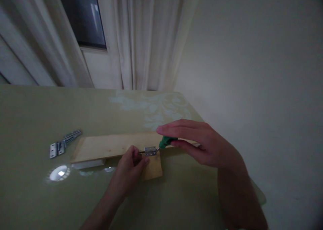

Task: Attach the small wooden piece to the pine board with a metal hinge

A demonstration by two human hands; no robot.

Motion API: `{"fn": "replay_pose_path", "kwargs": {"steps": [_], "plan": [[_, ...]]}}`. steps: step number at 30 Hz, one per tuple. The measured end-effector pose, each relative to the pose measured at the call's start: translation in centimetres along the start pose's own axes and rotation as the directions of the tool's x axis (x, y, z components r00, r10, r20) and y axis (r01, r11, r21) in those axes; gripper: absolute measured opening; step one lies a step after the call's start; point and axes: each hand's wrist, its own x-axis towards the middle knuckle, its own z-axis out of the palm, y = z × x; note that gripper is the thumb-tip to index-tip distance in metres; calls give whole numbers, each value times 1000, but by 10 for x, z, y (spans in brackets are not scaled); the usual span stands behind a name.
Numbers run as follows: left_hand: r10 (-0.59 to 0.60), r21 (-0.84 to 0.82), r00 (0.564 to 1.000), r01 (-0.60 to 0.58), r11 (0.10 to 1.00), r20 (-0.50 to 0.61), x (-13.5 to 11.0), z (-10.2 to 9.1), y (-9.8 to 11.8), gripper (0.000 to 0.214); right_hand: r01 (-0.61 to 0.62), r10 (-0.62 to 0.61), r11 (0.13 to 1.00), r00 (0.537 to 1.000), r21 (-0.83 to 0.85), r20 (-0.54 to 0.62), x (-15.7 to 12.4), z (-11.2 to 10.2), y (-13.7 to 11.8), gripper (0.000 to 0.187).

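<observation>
A small silver hinge lies across the joint between a long pale wooden board and a small wooden block. My left hand is closed just left of the hinge, its thumb pressed against the block's left side. Between its fingertips and the hinge runs a thin dark line that I cannot identify. My right hand is wrapped loosely round a green-handled screwdriver, thumb below and fingers above. The screwdriver's metal shaft slants down to the hinge's right end; a screw under the tip is too small to make out.
Several loose hinges lie left of the board on the glossy green tabletop. A white piece sits under the board's left end. Pale curtains hang behind; a wall stands right of the table edge.
</observation>
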Motion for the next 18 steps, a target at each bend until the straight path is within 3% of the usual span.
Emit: {"fn": "replay_pose_path", "kwargs": {"steps": [4,7,14,18], "plan": [[2,-4,1000,-2,1000,-1,-1,0,4,42,11,-19,994,997,-110,-69,3,1,8,25],[7,-5,1000,-7,1000,4,-1,0,4,42,-20,-1,982,994,-187,-111,4,1,9,24],[6,35,1000,-5,999,-2,0,-1,-3,39,-59,59,998,998,-27,12,-4,-6,-1,51],[15,78,1000,-15,997,-7,0,-1,-3,38,-38,37,999,998,38,46,-1,-5,4,43]]}}
